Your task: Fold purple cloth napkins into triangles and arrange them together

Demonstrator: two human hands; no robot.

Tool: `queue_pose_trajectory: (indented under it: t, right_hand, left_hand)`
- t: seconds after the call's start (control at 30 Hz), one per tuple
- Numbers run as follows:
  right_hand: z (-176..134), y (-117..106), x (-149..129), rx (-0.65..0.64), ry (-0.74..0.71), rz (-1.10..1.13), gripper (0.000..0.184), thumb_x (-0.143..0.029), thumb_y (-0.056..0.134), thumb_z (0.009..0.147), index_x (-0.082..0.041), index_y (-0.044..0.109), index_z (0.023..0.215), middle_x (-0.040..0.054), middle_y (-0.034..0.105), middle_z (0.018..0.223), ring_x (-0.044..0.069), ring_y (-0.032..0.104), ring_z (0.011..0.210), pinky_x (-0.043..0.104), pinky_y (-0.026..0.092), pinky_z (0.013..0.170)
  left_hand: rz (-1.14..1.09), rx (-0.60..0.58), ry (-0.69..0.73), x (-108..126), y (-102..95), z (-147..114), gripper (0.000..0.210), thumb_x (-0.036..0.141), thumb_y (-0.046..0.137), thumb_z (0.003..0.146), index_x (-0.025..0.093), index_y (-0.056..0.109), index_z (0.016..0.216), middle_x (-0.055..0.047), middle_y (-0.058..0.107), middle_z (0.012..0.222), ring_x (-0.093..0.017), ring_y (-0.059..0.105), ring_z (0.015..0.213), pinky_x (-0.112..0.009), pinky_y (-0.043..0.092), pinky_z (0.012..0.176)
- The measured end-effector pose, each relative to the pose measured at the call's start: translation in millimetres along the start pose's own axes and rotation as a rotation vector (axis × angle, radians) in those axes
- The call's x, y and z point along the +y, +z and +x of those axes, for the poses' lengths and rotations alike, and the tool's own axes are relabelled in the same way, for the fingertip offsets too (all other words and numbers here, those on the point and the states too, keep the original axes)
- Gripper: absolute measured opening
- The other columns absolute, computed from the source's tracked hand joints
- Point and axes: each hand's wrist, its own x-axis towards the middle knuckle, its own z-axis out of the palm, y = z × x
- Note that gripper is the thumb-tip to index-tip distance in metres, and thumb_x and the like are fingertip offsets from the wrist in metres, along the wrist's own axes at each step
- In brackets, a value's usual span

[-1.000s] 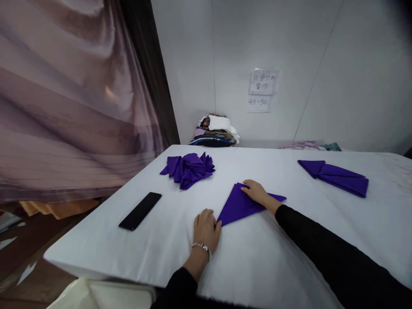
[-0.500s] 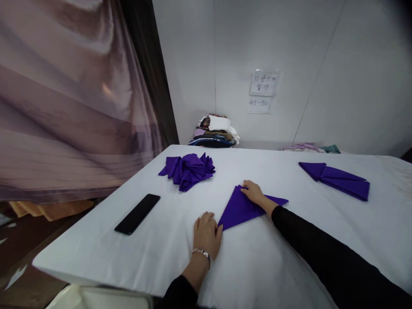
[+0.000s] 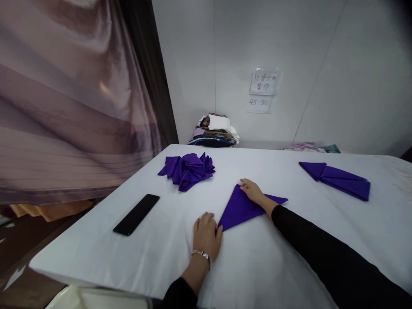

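The person's right hand (image 3: 252, 192) and wrist cover part of the purple cloth (image 3: 236, 210), and whether the fingers of the left hand (image 3: 206, 238) pinch its near tip or merely press it cannot be told. The frame cuts off the black sleeves (image 3: 325, 249), the curtain (image 3: 64, 98) and a pale container (image 3: 112, 297) below the worktop (image 3: 154, 257), whose far edge partly hides some lilac fabric (image 3: 304, 146).
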Motion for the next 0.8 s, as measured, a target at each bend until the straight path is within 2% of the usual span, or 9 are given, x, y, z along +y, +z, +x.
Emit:
queue_pose_trajectory:
  t: [0.17, 0.33, 0.47, 0.8]
  right_hand:
    - [5.9, 3.5, -1.1, -0.019, -0.049, 0.005, 0.009, -0.017, 0.049, 0.074, -0.021, 0.055, 0.069, 0.0028, 0.063, 0.094, 0.017, 0.055, 0.099, 0.030, 0.041, 0.086]
    - [7.7, 4.1, 1.6, -0.019, -0.053, -0.028, 0.005, -0.020, 0.053, 0.074, -0.021, 0.057, 0.077, 0.0030, 0.062, 0.097, 0.017, 0.056, 0.095, 0.028, 0.040, 0.085]
    - [9.6, 0.4, 4.1, -0.014, -0.012, -0.074, 0.018, -0.028, 0.057, 0.074, -0.019, 0.058, 0.090, 0.0063, 0.062, 0.102, 0.020, 0.055, 0.096, 0.031, 0.040, 0.084]
    - [7.8, -5.5, 0.8, -0.006, -0.012, -0.164, 0.023, -0.038, 0.056, 0.077, -0.020, 0.058, 0.091, 0.0062, 0.062, 0.102, 0.021, 0.055, 0.096, 0.029, 0.038, 0.083]
  left_hand:
    - [0.020, -0.001, -0.011, 1.7, -0.9, -0.9, 0.012, 0.019, 0.047, 0.078, 0.019, 0.055, 0.069, -0.007, 0.057, 0.117, -0.022, 0.040, 0.120, -0.043, 0.025, 0.102]
    - [0.023, -0.015, -0.008, 1.0, -1.0, -0.6, 0.012, 0.018, 0.047, 0.078, 0.020, 0.055, 0.069, -0.006, 0.057, 0.118, -0.021, 0.040, 0.121, -0.043, 0.024, 0.102]
    - [0.025, -0.018, -0.009, 0.4, -0.8, -0.8, 0.012, 0.018, 0.047, 0.077, 0.019, 0.055, 0.069, -0.006, 0.056, 0.119, -0.021, 0.040, 0.121, -0.042, 0.024, 0.103]
    - [0.045, 0.010, -0.030, -2.5, -0.2, -1.5, 0.012, 0.017, 0.047, 0.076, 0.019, 0.056, 0.068, -0.007, 0.058, 0.117, -0.022, 0.041, 0.120, -0.042, 0.027, 0.102]
